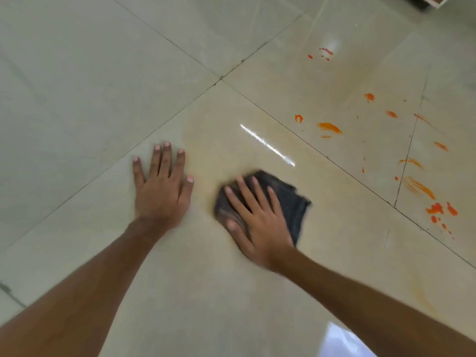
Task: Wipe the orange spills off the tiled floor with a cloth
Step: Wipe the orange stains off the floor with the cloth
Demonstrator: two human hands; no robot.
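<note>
A dark grey cloth [293,202] lies crumpled on the glossy beige tiled floor [77,73]. My right hand [257,217] presses flat on top of it, fingers spread; the cloth edge looks blurred. My left hand [162,186] rests flat on the tile to the left of the cloth, fingers apart, holding nothing. Orange spills sit on the tile to the right: a smear [329,127], streaks [418,188] and a blotchy patch [438,210]. Small orange drops [325,51] lie farther away. The tile around the cloth carries a faint yellowish film.
Dark grout lines cross the floor and meet at a joint [221,78] beyond my hands. A faint orange stain [422,295] marks the tile near my right forearm. A piece of furniture [427,2] shows at the top right corner.
</note>
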